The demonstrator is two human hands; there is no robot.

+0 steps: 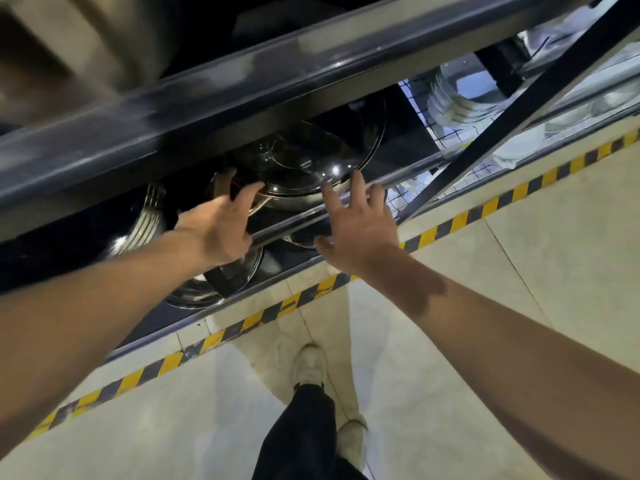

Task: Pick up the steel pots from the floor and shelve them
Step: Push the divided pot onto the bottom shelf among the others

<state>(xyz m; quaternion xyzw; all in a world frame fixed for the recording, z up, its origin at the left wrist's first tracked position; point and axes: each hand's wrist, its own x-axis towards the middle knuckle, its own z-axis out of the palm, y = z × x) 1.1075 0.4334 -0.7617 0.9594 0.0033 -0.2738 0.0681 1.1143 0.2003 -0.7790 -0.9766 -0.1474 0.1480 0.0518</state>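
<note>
Two spread, empty hands, left hand (221, 226) and right hand (360, 230), flank the shelved steel pot (298, 174).

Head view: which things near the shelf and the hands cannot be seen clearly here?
- Steel pot: its top is hidden behind the upper shelf beam.
- Left hand fingertips: whether they touch the pot is blurred.
- Lower pot: partly covered by the left hand.
- Shelf contents at right: blurred.

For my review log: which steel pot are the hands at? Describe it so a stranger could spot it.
Start at the dark metal shelf rack above the yellow-black floor tape. On its middle level, between the left hand and right hand, sits a wide lidded steel pot. Unlike the pans below, it carries a domed lid.
</note>
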